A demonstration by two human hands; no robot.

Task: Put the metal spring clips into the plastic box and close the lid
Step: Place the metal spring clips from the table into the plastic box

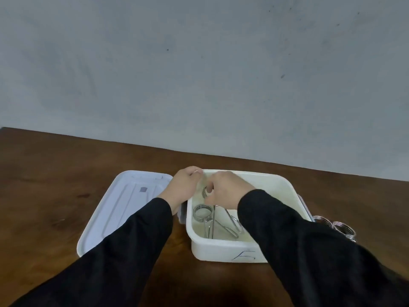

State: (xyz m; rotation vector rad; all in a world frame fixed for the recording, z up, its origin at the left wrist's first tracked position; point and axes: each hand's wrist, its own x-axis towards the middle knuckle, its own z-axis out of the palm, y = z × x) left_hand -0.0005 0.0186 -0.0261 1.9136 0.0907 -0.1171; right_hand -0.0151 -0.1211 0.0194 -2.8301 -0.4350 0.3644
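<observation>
A white plastic box (221, 247) stands open on the wooden table. Inside it lies a metal spring clip (202, 212) with a coiled ring and long legs, and more wire legs lie beside it. My right hand (225, 189) reaches over the box and is closed on the coil of another spring clip (207, 191), held just above the box floor. My left hand (184, 187) grips the box's far left corner rim. The pale lid (124, 207) lies flat on the table left of the box. More spring clips (338, 227) lie on the table right of the box, partly hidden by my right sleeve.
The brown wooden table (55, 173) runs back to a grey wall (199, 74). My black sleeves cover much of the near table and the box's right front corner.
</observation>
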